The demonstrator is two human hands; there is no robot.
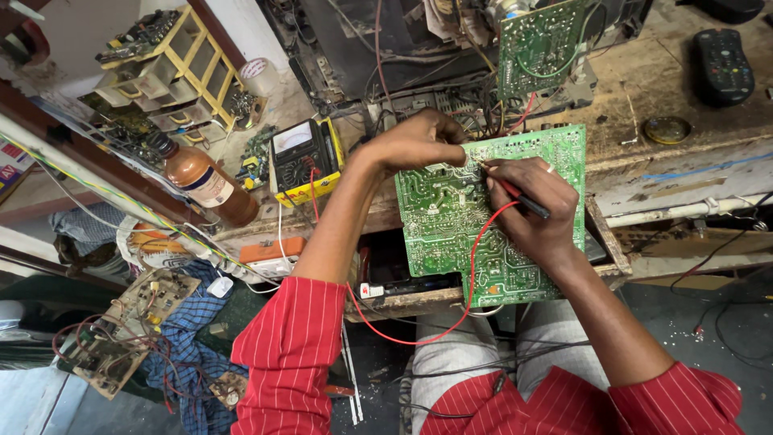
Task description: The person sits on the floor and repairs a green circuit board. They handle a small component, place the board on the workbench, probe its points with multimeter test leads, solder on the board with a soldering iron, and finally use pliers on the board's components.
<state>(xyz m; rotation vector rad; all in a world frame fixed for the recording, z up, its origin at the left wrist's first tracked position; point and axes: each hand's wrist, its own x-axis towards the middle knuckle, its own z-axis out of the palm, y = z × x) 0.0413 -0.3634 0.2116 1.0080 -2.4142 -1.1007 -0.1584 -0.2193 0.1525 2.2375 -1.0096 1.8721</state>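
Head-camera view: red striped sleeves [294,346] framed a green board [451,234] that lay tilted over the front edge of a cluttered bench [684,173]. The right hand [531,209] pinched a red probe [515,192], tip touching the board's upper middle, its red lead [471,274] looping down toward the lap. The left hand [419,141] curled closed at the board's top edge; what it held could not be told. Left of the board sat a yellow-cased meter [304,157] and a brown bottle [205,184]; beyond stood a second green board [538,44] and, far right, a black remote [722,66].
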